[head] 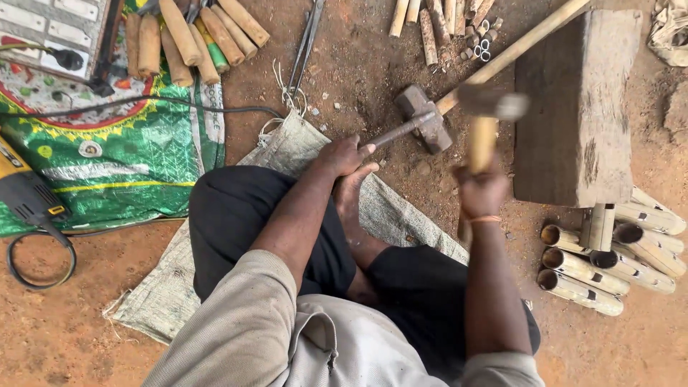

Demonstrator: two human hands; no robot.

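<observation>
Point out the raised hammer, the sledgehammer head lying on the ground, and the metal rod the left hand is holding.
raised hammer (pixel 493 102), head view, on its blurred metal head.
sledgehammer head (pixel 424 117), head view, on the top face of the block.
metal rod (pixel 401 130), head view, midway along the bare shaft.
left hand (pixel 344 155), head view, on the knuckles.

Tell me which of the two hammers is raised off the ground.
The hammer with the short yellow wooden handle, gripped in the right hand. It looks blurred in the air, while the long-handled hammer rests head-down on the dirt.
</observation>
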